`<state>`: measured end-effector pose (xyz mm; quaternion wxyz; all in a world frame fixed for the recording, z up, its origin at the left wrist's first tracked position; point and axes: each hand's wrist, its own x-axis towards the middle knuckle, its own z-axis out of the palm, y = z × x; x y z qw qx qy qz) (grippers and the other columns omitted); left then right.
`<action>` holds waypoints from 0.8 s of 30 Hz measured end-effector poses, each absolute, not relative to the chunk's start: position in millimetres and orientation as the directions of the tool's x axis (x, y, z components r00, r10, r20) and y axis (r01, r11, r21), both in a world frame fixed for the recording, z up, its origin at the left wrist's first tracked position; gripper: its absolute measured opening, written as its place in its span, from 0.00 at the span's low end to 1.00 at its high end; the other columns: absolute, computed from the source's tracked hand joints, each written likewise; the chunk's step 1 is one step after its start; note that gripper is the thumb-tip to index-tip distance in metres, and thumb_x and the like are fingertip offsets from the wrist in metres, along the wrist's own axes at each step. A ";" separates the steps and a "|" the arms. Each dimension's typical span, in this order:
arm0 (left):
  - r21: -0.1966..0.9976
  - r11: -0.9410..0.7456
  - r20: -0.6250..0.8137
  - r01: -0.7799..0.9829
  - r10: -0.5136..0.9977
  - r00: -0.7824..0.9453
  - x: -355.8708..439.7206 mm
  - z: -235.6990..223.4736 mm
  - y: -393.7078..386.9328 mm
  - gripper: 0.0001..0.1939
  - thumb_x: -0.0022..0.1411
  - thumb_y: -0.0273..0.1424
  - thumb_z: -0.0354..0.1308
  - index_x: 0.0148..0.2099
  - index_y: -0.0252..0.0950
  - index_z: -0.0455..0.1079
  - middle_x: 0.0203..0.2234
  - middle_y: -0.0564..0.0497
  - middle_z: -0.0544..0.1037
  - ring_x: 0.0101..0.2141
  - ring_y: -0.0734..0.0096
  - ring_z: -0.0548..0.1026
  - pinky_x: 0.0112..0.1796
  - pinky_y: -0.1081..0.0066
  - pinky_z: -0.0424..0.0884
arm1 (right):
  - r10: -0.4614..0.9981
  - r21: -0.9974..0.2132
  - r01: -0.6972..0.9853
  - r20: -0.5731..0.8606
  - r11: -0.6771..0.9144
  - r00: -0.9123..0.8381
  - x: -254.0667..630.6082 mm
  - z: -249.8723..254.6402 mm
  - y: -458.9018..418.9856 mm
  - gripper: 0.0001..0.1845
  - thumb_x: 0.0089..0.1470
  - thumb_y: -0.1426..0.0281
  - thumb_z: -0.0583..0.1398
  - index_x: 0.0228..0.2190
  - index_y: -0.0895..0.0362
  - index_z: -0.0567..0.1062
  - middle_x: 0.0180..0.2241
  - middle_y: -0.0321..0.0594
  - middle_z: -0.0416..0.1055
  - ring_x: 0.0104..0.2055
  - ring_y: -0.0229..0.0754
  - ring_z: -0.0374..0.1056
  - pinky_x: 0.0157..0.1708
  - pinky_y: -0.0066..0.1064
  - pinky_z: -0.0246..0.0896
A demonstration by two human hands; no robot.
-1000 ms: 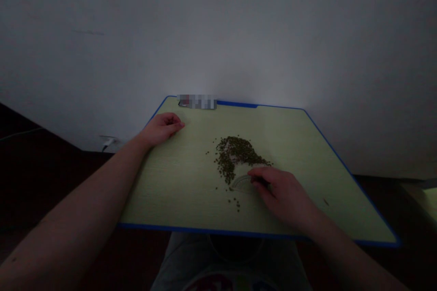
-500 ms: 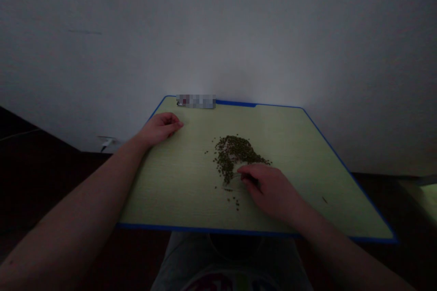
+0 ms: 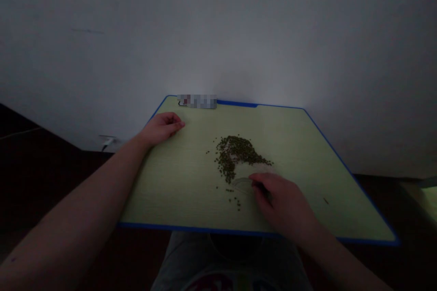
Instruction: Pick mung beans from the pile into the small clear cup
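A heap of small dark green-brown grains [image 3: 239, 148] lies on the pale yellow-green tabletop [image 3: 177, 182], with a few strays near its lower end. Something pinkish shows among the grains. Just to the right of the heap's lower end, my right hand [image 3: 282, 202] is closed in a pinch on a thin, clear curved thing [image 3: 243, 180]. Its far end reaches to the edge of the grains; the gripped part is hidden by my fingers. At the table's left side my left hand [image 3: 162, 128] rests with its fingers curled in, and nothing shows in them.
A blue edge strip [image 3: 239, 103] runs round the tabletop. A flat item with a blurred-out surface [image 3: 198, 102] lies at the back left edge. A small dark sliver [image 3: 326, 200] sits at the right. Behind the table is a wall [image 3: 218, 32] with a plug [image 3: 108, 142].
My right hand has drawn back to the right and slightly nearer, away from the grains, with the clear curved thing in it. My left hand has stayed in place.
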<state>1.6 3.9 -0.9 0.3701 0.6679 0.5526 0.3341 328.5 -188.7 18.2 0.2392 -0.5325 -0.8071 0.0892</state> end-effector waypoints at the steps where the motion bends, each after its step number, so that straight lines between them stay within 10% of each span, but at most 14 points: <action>1: 0.863 -0.115 0.038 0.493 0.986 0.163 1.7 -0.9 4.0 0.13 0.50 0.40 0.61 0.29 0.36 0.66 0.14 0.58 0.64 0.17 0.78 0.61 0.20 0.74 0.55 | 0.893 -0.389 0.812 0.304 0.435 -0.332 327.9 17.4 -191.0 0.13 0.58 0.74 0.53 0.41 0.59 0.76 0.36 0.44 0.78 0.36 0.44 0.74 0.39 0.36 0.70; 11: 0.868 -0.101 0.031 0.487 0.988 0.151 4.4 2.6 -0.2 0.12 0.50 0.40 0.61 0.29 0.36 0.66 0.14 0.58 0.64 0.16 0.78 0.60 0.20 0.74 0.55 | 0.630 -0.076 0.698 0.506 0.712 -0.588 306.0 0.7 -212.2 0.16 0.59 0.79 0.51 0.46 0.65 0.74 0.37 0.50 0.77 0.38 0.46 0.71 0.40 0.39 0.71; 24: 0.851 -0.105 0.031 0.515 0.988 0.149 4.2 3.5 0.6 0.12 0.50 0.40 0.61 0.28 0.36 0.66 0.14 0.58 0.64 0.17 0.78 0.60 0.20 0.74 0.55 | 0.640 0.079 0.760 0.487 0.645 -0.594 338.2 -3.9 -221.9 0.18 0.58 0.80 0.50 0.43 0.60 0.76 0.35 0.47 0.78 0.37 0.45 0.73 0.37 0.36 0.71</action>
